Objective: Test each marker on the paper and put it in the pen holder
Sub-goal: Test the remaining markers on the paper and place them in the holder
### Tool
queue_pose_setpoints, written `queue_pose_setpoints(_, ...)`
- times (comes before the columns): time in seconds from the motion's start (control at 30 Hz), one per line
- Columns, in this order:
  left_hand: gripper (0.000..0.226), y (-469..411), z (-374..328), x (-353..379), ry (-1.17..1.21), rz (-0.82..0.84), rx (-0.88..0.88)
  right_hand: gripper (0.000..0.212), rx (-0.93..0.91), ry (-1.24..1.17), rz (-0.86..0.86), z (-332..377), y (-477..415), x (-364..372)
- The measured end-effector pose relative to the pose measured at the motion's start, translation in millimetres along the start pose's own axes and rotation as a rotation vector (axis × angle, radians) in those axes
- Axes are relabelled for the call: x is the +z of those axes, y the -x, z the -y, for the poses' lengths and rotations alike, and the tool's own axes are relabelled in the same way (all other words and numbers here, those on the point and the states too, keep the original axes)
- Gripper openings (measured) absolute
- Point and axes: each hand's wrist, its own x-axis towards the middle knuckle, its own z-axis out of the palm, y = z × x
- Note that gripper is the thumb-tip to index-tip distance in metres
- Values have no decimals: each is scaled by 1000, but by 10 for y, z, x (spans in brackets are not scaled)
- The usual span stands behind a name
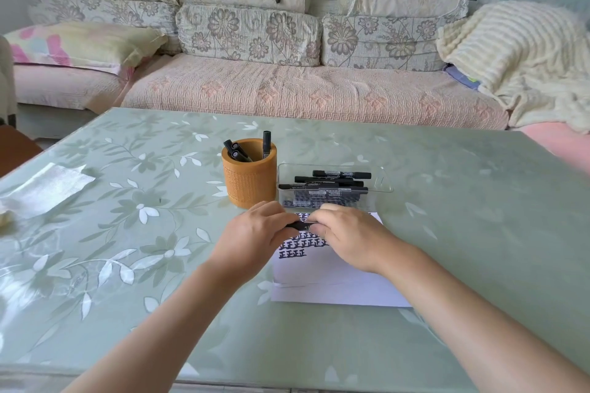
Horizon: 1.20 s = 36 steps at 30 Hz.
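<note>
A black marker (300,225) lies level between my two hands, just above the white paper (335,284). My left hand (255,233) grips its left end and my right hand (348,233) grips its right end; both hide most of the marker. The paper carries rows of black test marks (293,249). Behind it on the left stands the orange pen holder (250,182) with three black markers sticking out. To its right a clear plastic box (380,182) holds several black markers (329,185).
The table (463,201) has a green floral cover. A shiny clear sheet (44,188) lies at its left edge. A floral sofa (287,80) with cushions and a cream blanket (517,51) runs along the far side.
</note>
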Motion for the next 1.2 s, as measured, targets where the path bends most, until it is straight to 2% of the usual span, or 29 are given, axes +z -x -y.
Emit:
queue_pose_setpoints(0.1, 26, -7, 7, -4, 11, 41, -41, 26, -38, 12, -44, 6, 0, 29)
queue_pose_setpoints(0.23, 23, -33, -8, -8, 135, 172, -177, 9, -200, 116, -207, -9, 35, 26)
queue_pose_setpoints(0.33, 21, -46, 32, -18, 209, 183, -170, 8, -242, 165, -270, -16, 33, -2)
queue_pose_setpoints(0.43, 28, -57, 61, -35, 139, 114, -45, 17, -145, 149, -213, 38, 53, -12)
queue_pose_setpoints(0.5, 33, -54, 67, -72, 47, 67, 70, 26, -6, -48, -80, 54, 55, -39)
queue_pose_setpoints(0.57, 31, -36, 100, -106, 20, 43, 96, 32, 67, -165, -8, 39, 67, -85)
queue_pose_setpoints(0.7, 27, 14, 247, -170, 65, 43, -85, 27, 31, -15, -65, -123, 116, -108)
queue_pose_setpoints(0.83, 22, 101, 335, -58, 35, 92, -195, 29, 36, -127, -111, -199, 125, -34)
queue_pose_setpoints(0.93, 25, 151, 348, 43, -78, 140, -277, 37, 38, -210, -131, -170, 101, 11)
queue_pose_setpoints(1.07, 21, 186, 348, 85, -162, 93, -261, 54, 40, -245, -111, -124, 119, 16)
queue_pose_setpoints(1.2, 21, 221, 342, 117, -155, 80, -248, 25, -18, -286, -179, -84, 132, 25)
